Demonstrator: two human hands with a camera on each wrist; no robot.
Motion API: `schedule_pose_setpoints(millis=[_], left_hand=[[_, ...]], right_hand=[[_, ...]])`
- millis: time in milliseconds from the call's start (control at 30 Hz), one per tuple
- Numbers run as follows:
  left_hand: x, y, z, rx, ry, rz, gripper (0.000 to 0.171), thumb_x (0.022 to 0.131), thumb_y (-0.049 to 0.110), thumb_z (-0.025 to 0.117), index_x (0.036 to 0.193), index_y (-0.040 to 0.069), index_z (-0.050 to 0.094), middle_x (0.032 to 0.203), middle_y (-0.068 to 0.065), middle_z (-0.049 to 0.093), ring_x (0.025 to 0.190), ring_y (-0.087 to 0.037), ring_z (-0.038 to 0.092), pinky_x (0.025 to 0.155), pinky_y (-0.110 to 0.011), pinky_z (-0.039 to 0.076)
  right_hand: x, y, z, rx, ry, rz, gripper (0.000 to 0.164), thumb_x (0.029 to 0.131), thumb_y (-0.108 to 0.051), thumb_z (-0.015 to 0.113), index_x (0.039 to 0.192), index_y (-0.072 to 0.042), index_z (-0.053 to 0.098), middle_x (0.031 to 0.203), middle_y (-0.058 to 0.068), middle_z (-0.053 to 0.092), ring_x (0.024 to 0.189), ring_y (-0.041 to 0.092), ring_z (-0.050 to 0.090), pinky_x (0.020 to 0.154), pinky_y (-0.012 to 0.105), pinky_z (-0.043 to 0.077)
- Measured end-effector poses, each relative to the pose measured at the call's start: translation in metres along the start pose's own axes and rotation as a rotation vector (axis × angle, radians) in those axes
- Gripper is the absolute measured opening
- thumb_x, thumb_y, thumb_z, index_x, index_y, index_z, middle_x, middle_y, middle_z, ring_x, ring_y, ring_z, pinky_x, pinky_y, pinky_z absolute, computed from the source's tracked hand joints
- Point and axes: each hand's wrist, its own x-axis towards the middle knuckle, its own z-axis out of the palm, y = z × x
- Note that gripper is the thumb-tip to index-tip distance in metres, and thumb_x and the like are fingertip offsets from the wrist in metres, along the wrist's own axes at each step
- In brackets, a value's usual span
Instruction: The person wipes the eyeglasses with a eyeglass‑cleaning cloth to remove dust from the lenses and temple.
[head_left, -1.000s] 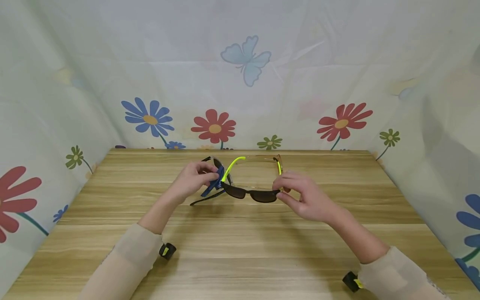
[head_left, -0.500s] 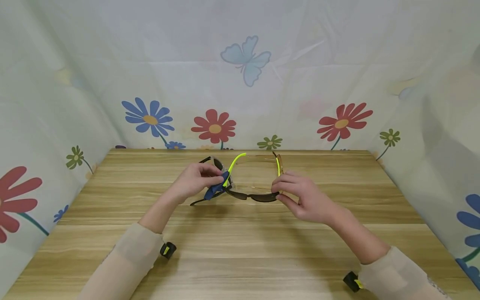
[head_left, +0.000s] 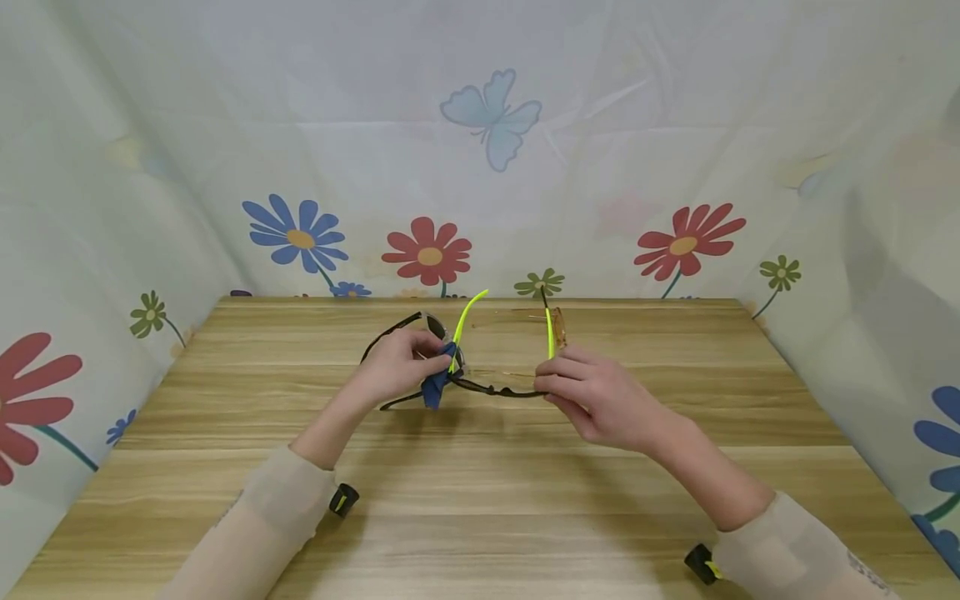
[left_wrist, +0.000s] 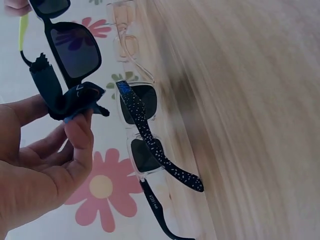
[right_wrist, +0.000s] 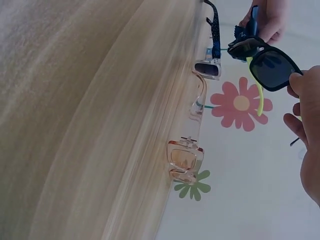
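Black-framed sunglasses (head_left: pixel 501 392) with dark lenses and neon-yellow temples are held above the table, unfolded. My right hand (head_left: pixel 600 396) grips their right end, thumb and fingers on the frame beside the lens (right_wrist: pixel 272 69). At the other end my left hand (head_left: pixel 405 364) pinches a dark blue cloth (head_left: pixel 434 388) folded around the corner where temple and front meet. In the left wrist view the cloth (left_wrist: pixel 55 97) has a zigzag-cut edge and touches the frame below the lens (left_wrist: pixel 75 50). The fingers partly hide both ends of the frame.
Behind the left hand, clear-framed sunglasses (left_wrist: pixel 145 155) with speckled black temples lie on the wooden table (head_left: pixel 480 500). Farther right lie amber-tinted glasses (right_wrist: pixel 184 157) with a see-through frame. A flower-printed curtain (head_left: pixel 495 208) stands behind the table.
The sunglasses have tilted, temples rising and lenses turning nearly edge-on in the head view. My left hand and cloth have shifted slightly right, onto the frame's left corner.
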Motion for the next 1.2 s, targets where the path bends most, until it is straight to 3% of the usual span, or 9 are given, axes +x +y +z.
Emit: schedule_pose_setpoints(millis=[167,500,700,867,1000,1067,1133,1200], left_hand=[[0.002,-0.003,0.002,0.027,0.011,0.003,0.024,0.097,0.025,0.074,0.112,0.006,0.076,0.096,-0.002,0.071,0.082,-0.017,0.065,0.070,-0.034,0.054],[0.002,0.000,0.006,0.090,0.048,0.004,0.013,0.093,0.024,0.075,0.093,0.011,0.075,0.079,0.000,0.067,0.070,-0.018,0.061,0.062,-0.033,0.047],[0.001,0.005,0.011,0.166,0.085,-0.018,0.018,0.091,0.028,0.075,0.085,0.012,0.070,0.068,0.001,0.063,0.057,-0.017,0.057,0.052,-0.031,0.041],[0.001,0.008,0.015,0.216,0.145,-0.024,0.022,0.090,0.029,0.075,0.079,0.012,0.067,0.064,0.001,0.061,0.054,-0.016,0.056,0.049,-0.031,0.042],[0.001,0.008,0.017,0.218,0.195,-0.013,0.019,0.090,0.026,0.072,0.082,0.009,0.066,0.066,-0.001,0.060,0.054,-0.017,0.056,0.047,-0.030,0.043],[0.001,0.008,0.017,0.210,0.210,-0.007,0.017,0.090,0.023,0.070,0.083,0.008,0.066,0.064,-0.002,0.060,0.053,-0.017,0.056,0.047,-0.030,0.043],[0.001,0.008,0.017,0.208,0.218,-0.005,0.016,0.090,0.022,0.069,0.082,0.008,0.066,0.064,-0.002,0.060,0.052,-0.017,0.056,0.047,-0.030,0.043],[0.001,0.008,0.016,0.205,0.220,-0.007,0.016,0.090,0.021,0.069,0.082,0.008,0.065,0.064,-0.002,0.060,0.052,-0.017,0.056,0.047,-0.030,0.043]], right_hand=[[0.002,-0.001,0.000,-0.076,-0.014,-0.068,0.039,0.111,-0.022,0.039,0.107,-0.003,0.073,0.106,0.008,0.070,0.094,0.025,0.063,0.079,0.040,0.056],[0.005,-0.006,0.001,-0.164,-0.033,-0.123,0.042,0.110,-0.015,0.034,0.107,-0.003,0.074,0.106,0.008,0.071,0.096,0.025,0.064,0.082,0.039,0.057],[0.007,-0.009,0.003,-0.198,-0.047,-0.133,0.040,0.110,-0.013,0.035,0.109,-0.003,0.074,0.109,0.008,0.071,0.099,0.025,0.064,0.085,0.040,0.057],[0.006,-0.011,0.006,-0.218,-0.040,-0.102,0.039,0.110,-0.012,0.036,0.108,-0.007,0.075,0.111,0.017,0.063,0.089,0.027,0.062,0.074,0.039,0.058],[0.007,-0.013,0.006,-0.240,-0.019,-0.050,0.019,0.100,-0.001,0.061,0.108,-0.010,0.075,0.097,0.014,0.057,0.077,0.024,0.054,0.062,0.034,0.051],[0.008,-0.013,0.006,-0.241,-0.015,-0.023,0.020,0.093,0.000,0.071,0.110,-0.010,0.075,0.093,0.011,0.057,0.075,0.022,0.053,0.061,0.034,0.049],[0.007,-0.013,0.007,-0.214,-0.005,0.007,0.018,0.095,-0.003,0.071,0.112,-0.009,0.073,0.092,0.008,0.058,0.072,0.020,0.052,0.059,0.032,0.048],[0.007,-0.013,0.008,-0.165,0.015,0.037,0.015,0.103,-0.011,0.063,0.114,-0.007,0.071,0.094,0.008,0.060,0.069,0.018,0.053,0.058,0.031,0.048]])
